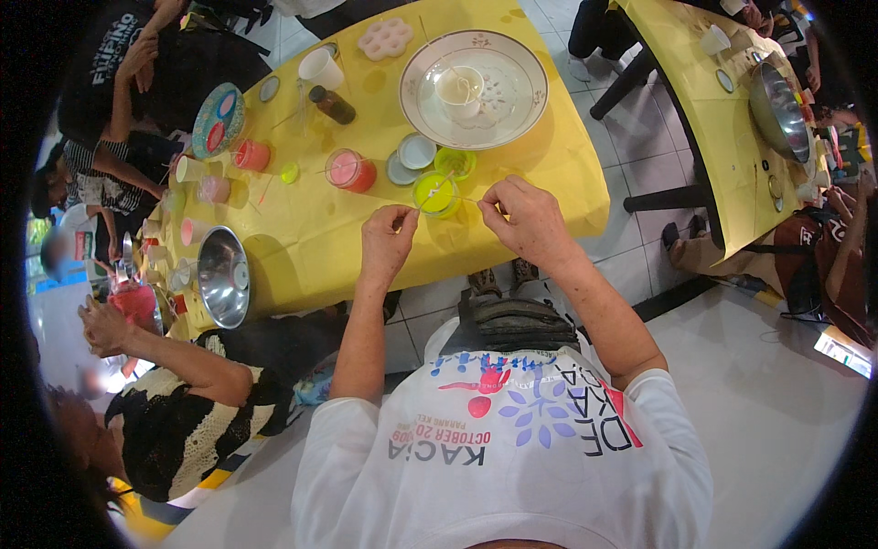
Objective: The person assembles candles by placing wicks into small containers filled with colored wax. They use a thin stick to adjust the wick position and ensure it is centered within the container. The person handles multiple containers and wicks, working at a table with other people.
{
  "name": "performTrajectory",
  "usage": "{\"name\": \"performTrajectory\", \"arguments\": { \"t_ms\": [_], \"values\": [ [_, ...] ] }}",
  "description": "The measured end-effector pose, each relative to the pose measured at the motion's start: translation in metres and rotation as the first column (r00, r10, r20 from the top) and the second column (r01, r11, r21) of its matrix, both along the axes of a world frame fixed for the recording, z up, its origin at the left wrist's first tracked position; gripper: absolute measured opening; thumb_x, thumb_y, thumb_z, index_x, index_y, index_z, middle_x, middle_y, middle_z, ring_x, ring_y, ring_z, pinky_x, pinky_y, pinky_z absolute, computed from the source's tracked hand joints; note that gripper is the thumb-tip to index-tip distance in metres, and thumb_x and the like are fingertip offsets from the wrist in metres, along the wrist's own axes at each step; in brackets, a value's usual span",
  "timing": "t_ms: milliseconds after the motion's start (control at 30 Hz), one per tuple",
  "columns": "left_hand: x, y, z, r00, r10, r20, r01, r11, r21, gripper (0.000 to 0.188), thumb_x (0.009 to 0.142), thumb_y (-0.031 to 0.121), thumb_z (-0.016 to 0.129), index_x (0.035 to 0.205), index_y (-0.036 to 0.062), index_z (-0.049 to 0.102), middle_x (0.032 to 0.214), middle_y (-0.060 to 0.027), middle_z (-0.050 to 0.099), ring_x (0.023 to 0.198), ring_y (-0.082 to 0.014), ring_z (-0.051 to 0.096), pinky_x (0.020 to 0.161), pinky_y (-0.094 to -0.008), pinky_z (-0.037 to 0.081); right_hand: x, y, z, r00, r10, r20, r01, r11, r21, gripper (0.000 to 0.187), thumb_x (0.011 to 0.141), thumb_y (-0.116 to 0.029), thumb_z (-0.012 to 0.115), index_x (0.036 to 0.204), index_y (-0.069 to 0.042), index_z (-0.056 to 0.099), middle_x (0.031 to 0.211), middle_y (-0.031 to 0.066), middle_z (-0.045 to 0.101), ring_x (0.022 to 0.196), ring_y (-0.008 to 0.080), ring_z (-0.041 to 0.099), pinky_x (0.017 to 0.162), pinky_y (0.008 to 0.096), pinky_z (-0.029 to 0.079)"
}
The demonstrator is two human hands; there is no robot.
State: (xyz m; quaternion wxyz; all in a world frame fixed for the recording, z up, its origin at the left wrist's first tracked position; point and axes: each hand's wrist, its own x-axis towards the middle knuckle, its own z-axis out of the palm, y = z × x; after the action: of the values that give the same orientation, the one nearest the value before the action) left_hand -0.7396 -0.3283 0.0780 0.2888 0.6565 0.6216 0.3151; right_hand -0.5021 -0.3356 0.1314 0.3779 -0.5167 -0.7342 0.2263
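A small glass jar (436, 199) of bright yellow-green liquid stands near the table's front edge, between my two hands. My left hand (388, 242) is closed in a pinch at the jar's left side. At its right side my right hand (523, 218) pinches as well, thumb against fingers. What they pinch looks like a thin stick (467, 200) lying across the jar's mouth; its ends are hidden by my fingertips. A small white bit shows over the liquid. Just behind is another yellow-green container (455, 164), and round metal lids (416, 151) lie beside it.
A jar of red liquid (350, 171) has a stick across it. Farther back are a large plate (521, 101) bearing a white cup (460, 91), a brown bottle (331, 105) and a pink flower-shaped mould (385, 38). A steel bowl (224, 277) stands left, near other people.
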Motion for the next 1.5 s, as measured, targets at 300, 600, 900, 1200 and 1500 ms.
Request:
{"name": "performTrajectory", "arguments": {
  "t_ms": [300, 600, 900, 1200, 1500],
  "values": [
    [0.003, -0.003, 0.006, 1.0, -0.001, -0.006, 0.001, 1.0, -0.017, 0.021, 0.082, 0.017, 0.067, 0.087, -0.0035, 0.066, 0.074, -0.0106, 0.065, 0.065, -0.0143, 0.06, 0.062, -0.0275, 0.049, 0.0, -0.001, 0.003, 1.0, 0.008, 0.0, -0.008, 1.0, -0.012, 0.011, 0.077, -0.013, 0.064, 0.077, -0.005, 0.057, 0.074, 0.0113, 0.057, 0.067, 0.0304, 0.059, 0.058, 0.0398, 0.048],
    [0.003, 0.0, 0.016, 0.999, -0.03, -0.029, 0.029, 0.999, -0.035, 0.021, 0.081, 0.016, 0.067, 0.087, -0.0038, 0.065, 0.082, -0.0167, 0.065, 0.076, -0.0249, 0.064, 0.071, -0.0322, 0.051, -0.006, -0.001, -0.003, 0.996, -0.01, -0.086, 0.009, 1.0, -0.013, 0.011, 0.077, -0.014, 0.064, 0.078, -0.005, 0.057, 0.076, 0.0128, 0.058, 0.068, 0.0323, 0.059, 0.06, 0.0401, 0.048],
    [-0.016, 0.001, 0.006, 0.999, 0.025, 0.033, -0.023, 0.998, -0.052, 0.021, 0.083, 0.014, 0.065, 0.092, -0.0041, 0.064, 0.082, -0.0113, 0.064, 0.072, -0.0168, 0.06, 0.069, -0.029, 0.049, -0.011, 0.007, -0.013, 0.989, -0.011, -0.146, -0.001, 0.997, -0.083, 0.016, 0.08, -0.018, 0.06, 0.079, -0.003, 0.055, 0.076, 0.0135, 0.058, 0.073, 0.0325, 0.059, 0.062, 0.0418, 0.047],
    [-0.018, 0.008, 0.004, 0.999, -0.009, 0.033, 0.012, 0.996, -0.085, 0.022, 0.083, 0.015, 0.066, 0.093, -0.0046, 0.063, 0.084, -0.0123, 0.064, 0.072, -0.0182, 0.06, 0.067, -0.0298, 0.048, -0.017, 0.011, -0.019, 0.998, 0.022, -0.067, -0.021, 1.0, 0.007, 0.018, 0.08, -0.02, 0.059, 0.079, -0.002, 0.054, 0.076, 0.0146, 0.056, 0.07, 0.0342, 0.058, 0.061, 0.0436, 0.047],
    [-0.017, 0.003, 0.019, 0.956, 0.074, -0.283, 0.066, 0.886, 0.458, 0.015, 0.082, 0.009, 0.066, 0.089, -0.0025, 0.061, 0.08, -0.0138, 0.059, 0.07, -0.0206, 0.056, 0.067, -0.0334, 0.046, -0.021, 0.012, -0.003, 0.995, 0.035, 0.09, -0.033, 0.999, -0.019, 0.016, 0.081, -0.019, 0.059, 0.082, -0.003, 0.056, 0.078, 0.0127, 0.055, 0.072, 0.0321, 0.059, 0.062, 0.0412, 0.047]
  ]
}}
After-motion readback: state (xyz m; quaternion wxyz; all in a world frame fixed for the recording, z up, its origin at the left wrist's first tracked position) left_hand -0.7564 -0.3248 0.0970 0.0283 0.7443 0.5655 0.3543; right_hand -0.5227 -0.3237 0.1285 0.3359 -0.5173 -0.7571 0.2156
